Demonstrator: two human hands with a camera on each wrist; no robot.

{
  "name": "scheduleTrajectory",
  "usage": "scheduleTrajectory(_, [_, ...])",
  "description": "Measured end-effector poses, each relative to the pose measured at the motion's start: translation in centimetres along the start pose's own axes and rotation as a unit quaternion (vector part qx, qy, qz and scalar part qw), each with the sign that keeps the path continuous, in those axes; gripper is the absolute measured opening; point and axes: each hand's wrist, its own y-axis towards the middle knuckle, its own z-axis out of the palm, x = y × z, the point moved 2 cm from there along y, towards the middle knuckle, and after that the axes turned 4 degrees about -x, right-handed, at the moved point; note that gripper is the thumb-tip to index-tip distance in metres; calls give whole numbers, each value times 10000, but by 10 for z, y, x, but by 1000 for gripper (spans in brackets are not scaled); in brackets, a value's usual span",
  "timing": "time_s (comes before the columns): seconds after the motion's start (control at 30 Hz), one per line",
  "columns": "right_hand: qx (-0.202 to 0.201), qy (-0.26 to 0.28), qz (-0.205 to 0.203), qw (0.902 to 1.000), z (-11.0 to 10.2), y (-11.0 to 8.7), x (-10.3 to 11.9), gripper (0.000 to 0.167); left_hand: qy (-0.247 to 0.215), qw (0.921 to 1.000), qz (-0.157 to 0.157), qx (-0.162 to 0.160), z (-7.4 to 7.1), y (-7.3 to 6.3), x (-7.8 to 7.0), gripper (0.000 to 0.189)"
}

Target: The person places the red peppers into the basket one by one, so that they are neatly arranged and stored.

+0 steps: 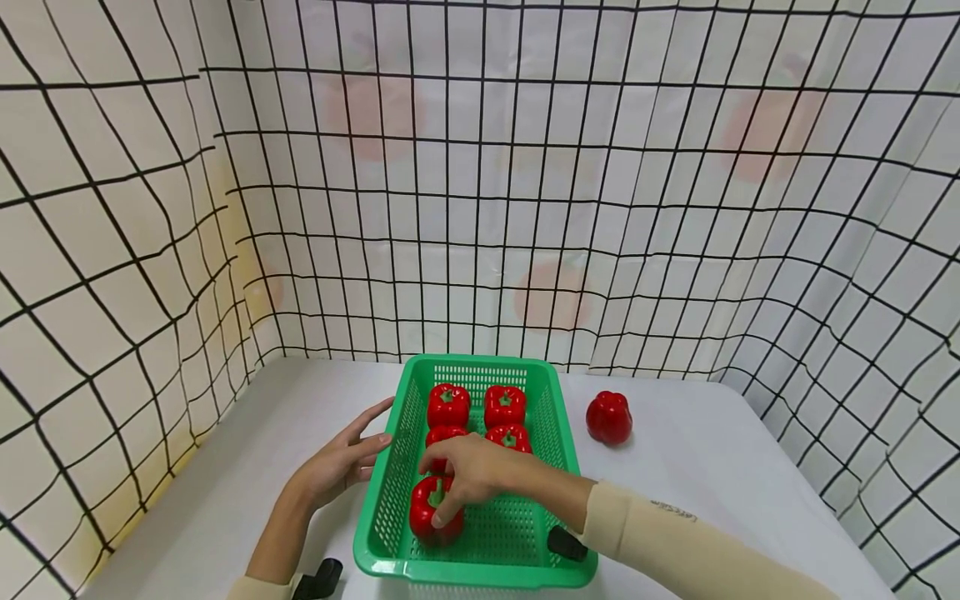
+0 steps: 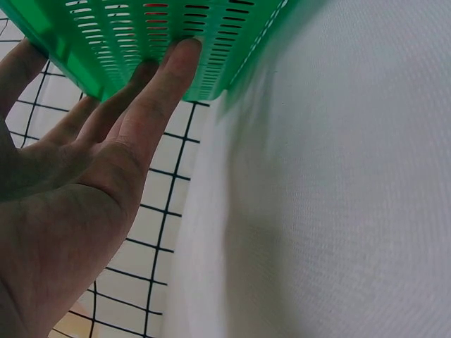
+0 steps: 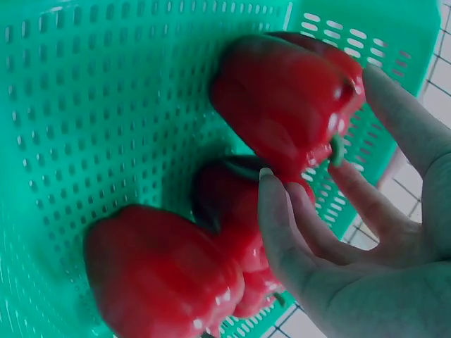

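Observation:
A green plastic basket [image 1: 480, 575] with slotted walls stands in front of me. Several red bell peppers sit inside it, stems up. My right hand [image 1: 472, 468] reaches over the front-left bell pepper [image 1: 427, 532], thumb at its near side and fingers spread loosely behind its stem. In the right wrist view, the fingertips [image 3: 271, 184] spread close around the peppers, not closed on any. It partly hides the middle-left bell pepper [image 1: 437, 434]. Against the basket's left wall, my left hand [image 1: 337, 467] rests with fingers extended; its fingertips [image 2: 184, 60] reach the slotted side.
One more bell pepper [image 1: 609, 417] lies on the white table [image 1: 675, 467] right of the basket. Two peppers, a left one [image 1: 448, 406] and a right one [image 1: 505, 406], sit at the basket's far end. Black grid netting [image 1: 480, 197] over white sheeting encloses the table's back and sides.

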Motion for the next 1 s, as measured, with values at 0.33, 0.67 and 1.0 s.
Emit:
scheduleTrajectory(0.33, [-463, -14, -100, 9989, -23, -18, -4, 59, -196, 9998, -62, 69, -2, 0, 2, 73])
scheduleTrajectory(0.67, [-1039, 264, -195, 9940, -53, -44, -21, 62, -193, 9998, -88, -30, 1, 1, 2, 74])
scheduleTrajectory(1.0, [-1708, 407, 333, 9839, -86, -75, -58, 67, -147, 9997, -129, -109, 1, 1, 1, 75])
